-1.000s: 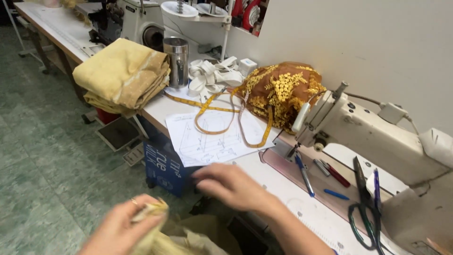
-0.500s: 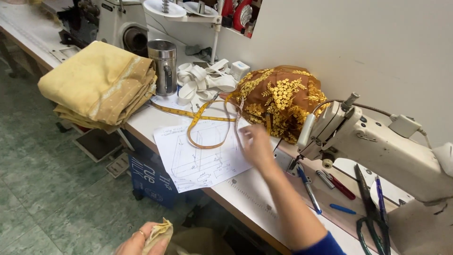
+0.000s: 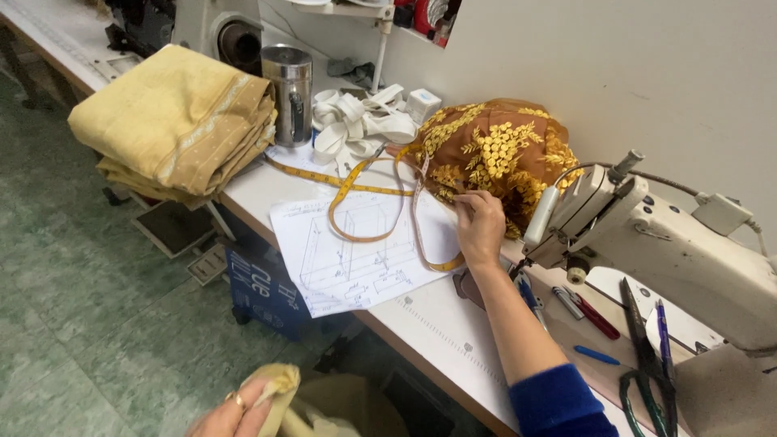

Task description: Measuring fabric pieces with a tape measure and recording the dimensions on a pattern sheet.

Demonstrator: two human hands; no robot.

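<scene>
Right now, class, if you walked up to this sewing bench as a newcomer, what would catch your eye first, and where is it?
First, the brown fabric with gold floral embroidery, bunched against the wall at mid-table, with the right hand touching its lower edge. Next, the yellow measuring tape looping over a paper drawing just left of it. The left hand grips pale yellow cloth below the table edge.
</scene>
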